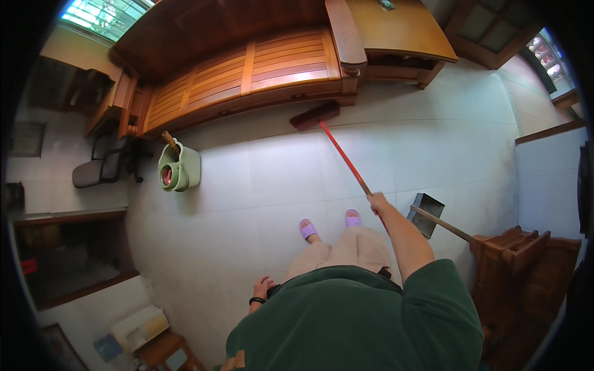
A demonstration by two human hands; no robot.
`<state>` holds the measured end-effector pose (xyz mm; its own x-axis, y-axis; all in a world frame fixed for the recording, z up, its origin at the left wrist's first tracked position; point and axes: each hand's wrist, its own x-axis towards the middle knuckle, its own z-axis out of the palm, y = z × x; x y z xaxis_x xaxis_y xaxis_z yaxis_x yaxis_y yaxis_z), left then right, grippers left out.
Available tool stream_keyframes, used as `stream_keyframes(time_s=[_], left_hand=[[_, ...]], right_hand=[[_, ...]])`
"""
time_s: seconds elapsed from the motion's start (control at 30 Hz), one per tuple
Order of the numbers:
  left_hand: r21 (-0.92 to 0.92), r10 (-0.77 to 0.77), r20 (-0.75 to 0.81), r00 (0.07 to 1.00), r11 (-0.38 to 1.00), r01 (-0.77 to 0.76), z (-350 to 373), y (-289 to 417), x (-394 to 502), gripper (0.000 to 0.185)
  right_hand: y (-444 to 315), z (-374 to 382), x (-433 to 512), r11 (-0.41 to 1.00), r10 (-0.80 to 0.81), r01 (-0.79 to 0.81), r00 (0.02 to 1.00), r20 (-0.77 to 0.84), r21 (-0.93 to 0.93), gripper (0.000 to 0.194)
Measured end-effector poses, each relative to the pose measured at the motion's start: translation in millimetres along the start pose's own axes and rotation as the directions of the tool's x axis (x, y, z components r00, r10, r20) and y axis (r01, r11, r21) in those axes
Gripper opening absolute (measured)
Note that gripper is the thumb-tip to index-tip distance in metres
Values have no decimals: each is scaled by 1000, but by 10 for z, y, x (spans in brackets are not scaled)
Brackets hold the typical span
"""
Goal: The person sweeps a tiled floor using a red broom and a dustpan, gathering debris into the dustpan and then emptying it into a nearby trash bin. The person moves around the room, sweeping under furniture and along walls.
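Observation:
My right hand (pixel 379 204) grips the handle of a broom (pixel 343 155) with a red shaft. The dark broom head (pixel 315 115) rests on the tiled floor (pixel 287 171) by the front of a slatted wooden bench (pixel 250 65), close to its right end. At my left side hangs my left hand (pixel 263 287), with a dark band on the wrist. It holds nothing that I can see, and its fingers are slightly apart. A metal dustpan (pixel 427 215) with a long wooden handle lies to the right of my right forearm.
A green mop bucket (pixel 188 167) stands on the floor at left, near an office chair (pixel 100 169). Beside the bench is a wooden side table (pixel 399 28). Carved wooden furniture (pixel 519 259) stands at lower right. A water dispenser (pixel 139 327) is at lower left.

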<state>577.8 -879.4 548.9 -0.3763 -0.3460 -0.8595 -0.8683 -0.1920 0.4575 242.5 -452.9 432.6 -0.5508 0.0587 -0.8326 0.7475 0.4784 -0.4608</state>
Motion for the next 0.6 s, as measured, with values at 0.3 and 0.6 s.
stream_keyframes(time_s=[0.3, 0.6], left_hand=[[-79, -63, -15, 998, 995, 62, -155, 275, 382, 35], [-6, -31, 5, 999, 999, 31, -91, 446, 563, 38]], right_hand=[[575, -417, -2028, 971, 111, -138, 983, 146, 194, 24], [132, -299, -1381, 980, -84, 89, 996, -34, 176, 27]])
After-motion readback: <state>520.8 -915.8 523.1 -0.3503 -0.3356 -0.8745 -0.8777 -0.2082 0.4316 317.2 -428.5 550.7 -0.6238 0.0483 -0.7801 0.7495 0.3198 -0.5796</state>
